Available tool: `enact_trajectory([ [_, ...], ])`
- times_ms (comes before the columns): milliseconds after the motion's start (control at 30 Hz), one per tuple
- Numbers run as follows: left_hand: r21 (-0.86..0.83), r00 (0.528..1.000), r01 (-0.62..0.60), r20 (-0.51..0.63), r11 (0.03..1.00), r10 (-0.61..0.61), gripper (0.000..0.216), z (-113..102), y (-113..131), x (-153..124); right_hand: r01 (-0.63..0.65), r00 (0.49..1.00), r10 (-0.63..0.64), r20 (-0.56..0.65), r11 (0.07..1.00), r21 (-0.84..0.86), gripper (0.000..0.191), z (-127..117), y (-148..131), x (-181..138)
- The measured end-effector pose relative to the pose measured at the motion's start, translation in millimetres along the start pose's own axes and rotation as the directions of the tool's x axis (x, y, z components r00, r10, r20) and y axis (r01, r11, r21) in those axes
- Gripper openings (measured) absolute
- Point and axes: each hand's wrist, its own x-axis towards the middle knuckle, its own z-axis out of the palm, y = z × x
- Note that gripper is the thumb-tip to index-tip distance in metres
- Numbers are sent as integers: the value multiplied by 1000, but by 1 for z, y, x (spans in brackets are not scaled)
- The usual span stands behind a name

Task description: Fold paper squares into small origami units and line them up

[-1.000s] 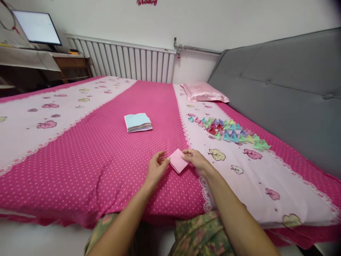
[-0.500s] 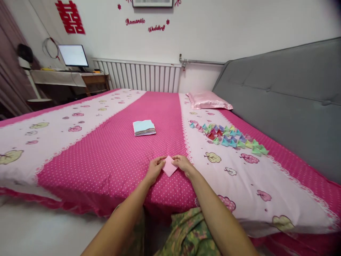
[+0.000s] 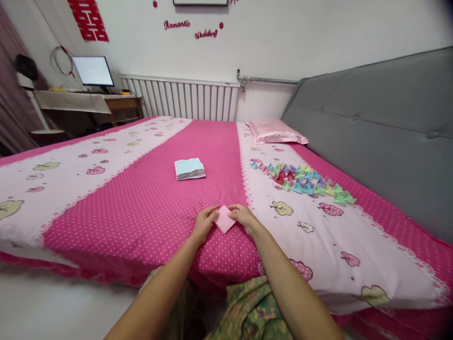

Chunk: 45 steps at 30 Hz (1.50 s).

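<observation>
On the bed (image 3: 148, 212) I see a pile (image 3: 189, 168) of square sheets, pale blue on top, and to its right many small folded pieces (image 3: 309, 189) of several colours. A pillow (image 3: 276, 132) lies behind these. The paper (image 3: 224, 222) is pink, folded into a diamond, one corner toward the bed's near edge. It is between the left hand (image 3: 205, 223) and the right hand (image 3: 244, 217); each grip pinches one side of it.

Pink paper (image 3: 224, 220), white-dotted magenta bedspread panel (image 3: 152, 208), grey headboard (image 3: 382, 101)
</observation>
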Motion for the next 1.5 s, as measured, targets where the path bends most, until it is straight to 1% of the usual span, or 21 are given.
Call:
enact_trajectory([
  [100,-11,1000,13,20,1000,-12,49,2,3,-1,50,995,-46,-91,998,46,18,1,-2,0],
  [200,5,999,28,42,1000,-28,45,5,6,-1,99,984,-87,-154,993,68,16,2,-3,0],
  [267,31,998,39,56,999,-41,39,6,8,0,131,978,-118,-174,989,65,14,1,-3,0],
  [367,84,996,45,68,996,-50,31,7,9,5,156,976,-149,-156,987,28,17,-3,-4,-2],
  [433,133,995,38,82,990,-49,31,7,9,10,160,979,-163,-125,987,-29,21,-7,-5,-3],
  [533,245,995,11,89,970,-33,30,6,7,14,175,977,-192,-92,970,-166,23,-13,-5,-2],
  [600,318,998,-15,61,948,-5,29,6,6,13,186,973,-217,-83,940,-285,21,-16,-4,0],
  [633,362,999,-43,38,931,31,29,7,6,12,190,969,-232,-83,919,-346,20,-17,-4,1],
  [667,433,995,-96,25,896,94,29,7,7,10,195,965,-249,-85,892,-407,19,-17,-3,1],
  [700,523,984,-167,33,836,177,31,9,7,7,200,959,-269,-88,863,-465,19,-15,-3,0],
  [733,639,958,-263,82,723,276,32,10,7,5,206,952,-293,-91,831,-517,20,-13,-3,-1],
  [767,734,922,-353,167,581,350,33,11,6,2,215,944,-318,-91,800,-561,22,-11,-2,-3],
  [800,795,883,-429,269,429,384,35,13,5,0,226,936,-341,-90,774,-592,25,-7,-1,-5],
  [833,825,853,-481,362,297,375,38,14,3,-2,242,928,-364,-75,744,-622,30,-4,1,-6],
  [867,838,842,-504,421,211,338,40,14,1,-4,265,923,-383,-38,705,-658,35,-1,3,-8],
  [933,860,851,-500,466,104,242,45,14,-4,-7,318,921,-379,91,596,-737,46,4,7,-9],
  [1033,890,885,-455,449,29,121,51,13,-6,-10,384,921,-244,304,434,-815,54,3,14,-6],
  [1133,900,900,-435,434,22,32,53,13,-2,-10,399,917,-153,369,375,-837,55,-3,16,-3],
  [1300,914,914,-404,405,22,-35,56,15,4,-10,340,941,-115,320,342,-876,64,-5,16,-4],
  [1400,908,907,-417,419,32,-42,58,15,2,-10,303,953,-122,279,310,-901,69,0,17,-6],
  [1500,924,923,-380,381,34,-46,60,15,1,-11,273,961,-130,244,301,-914,71,3,17,-8],
])
